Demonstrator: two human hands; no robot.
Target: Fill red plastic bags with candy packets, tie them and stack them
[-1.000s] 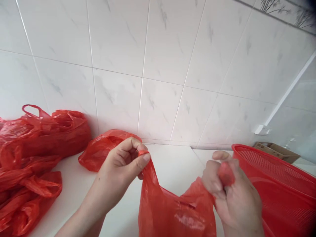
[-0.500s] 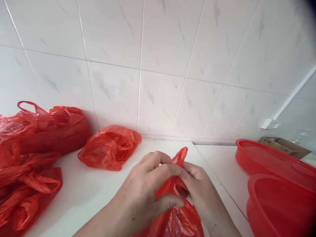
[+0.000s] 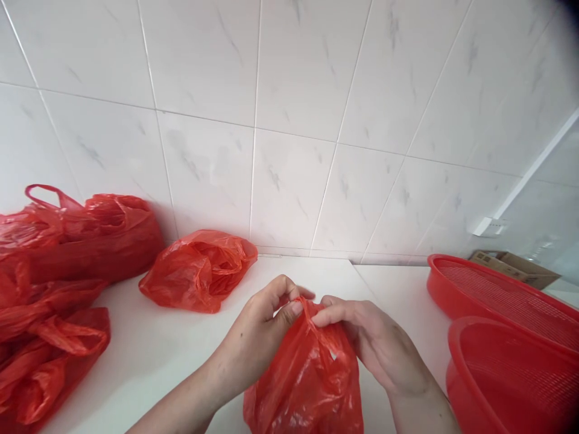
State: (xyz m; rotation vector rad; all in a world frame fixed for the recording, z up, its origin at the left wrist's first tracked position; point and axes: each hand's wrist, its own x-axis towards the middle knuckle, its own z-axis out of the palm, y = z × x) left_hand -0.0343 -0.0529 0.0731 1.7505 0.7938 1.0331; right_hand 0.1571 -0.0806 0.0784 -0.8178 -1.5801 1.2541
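Note:
A red plastic bag [image 3: 312,380] hangs between my two hands at the bottom centre, its top gathered into a narrow neck. My left hand [image 3: 266,325] pinches that neck from the left, thumb against the bent fingers. From the other side my right hand [image 3: 366,331] grips the bag just below the top, its thumb lying across the plastic. Some of the right fingers are hidden behind the bag. What the bag contains cannot be made out.
A crumpled red bag [image 3: 199,271] lies near the tiled wall [image 3: 208,169]. Full red bags [image 3: 99,241] are heaped at the left. Two red mesh baskets [image 3: 470,337] stand at the right on the white table [image 3: 158,349], with a cardboard box [image 3: 515,268] behind them.
My hands have moved apart and slightly lower from their overlapped position. My left hand now pinches the bag's neck, and more of the bag shows between the hands.

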